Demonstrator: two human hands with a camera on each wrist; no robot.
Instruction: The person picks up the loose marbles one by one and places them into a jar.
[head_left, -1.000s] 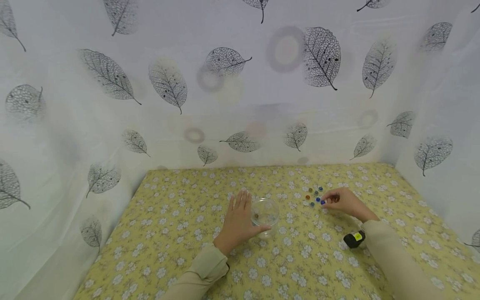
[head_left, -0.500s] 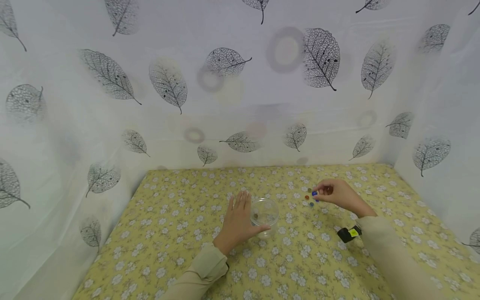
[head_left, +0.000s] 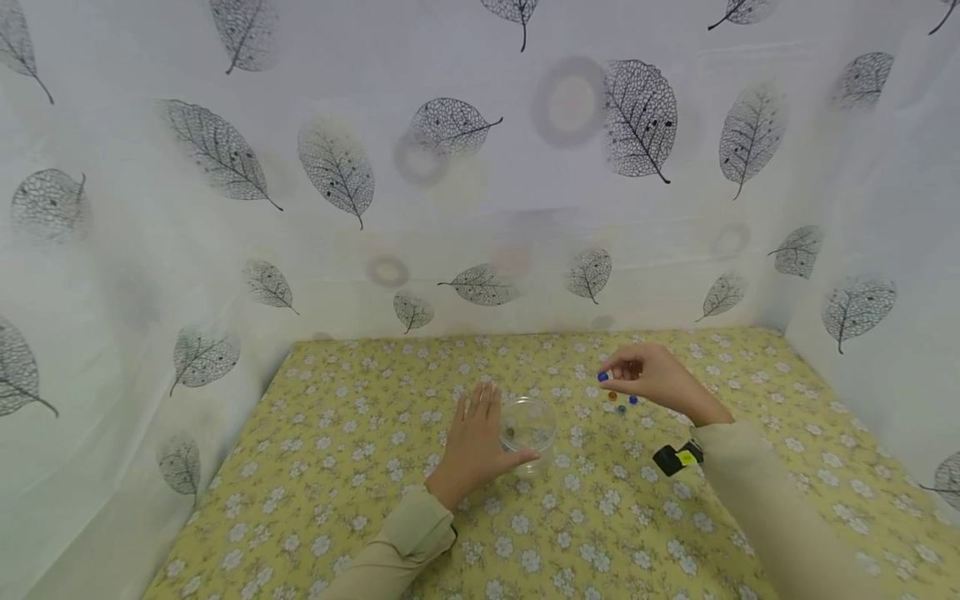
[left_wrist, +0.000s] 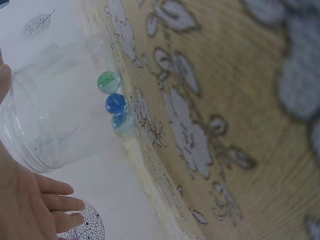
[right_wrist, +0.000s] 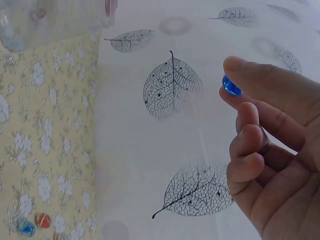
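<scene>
My right hand (head_left: 652,379) pinches a blue glass marble (right_wrist: 232,85) between thumb and index finger, raised above the cloth, its other fingers curled in toward the palm. A clear jar (head_left: 544,454) stands upright without a lid, left of that hand. Beside the jar lies my left hand (head_left: 471,454), fingers straight and thumb stretched across its near side. Through the jar's wall in the left wrist view, a green marble (left_wrist: 108,82), a blue marble (left_wrist: 116,104) and a clear-and-blue marble (left_wrist: 121,123) show at the bottom.
Below the right hand lie loose marbles: an orange one (head_left: 612,396), a blue one (head_left: 633,400) and a teal one (head_left: 622,409). A yellow flowered cloth (head_left: 360,467) covers the table. White leaf-printed sheeting (head_left: 480,217) hangs behind and at both sides.
The right hand has lifted the blue marble from the group and carried it left, toward the jar. The left hand and jar stay in place.
</scene>
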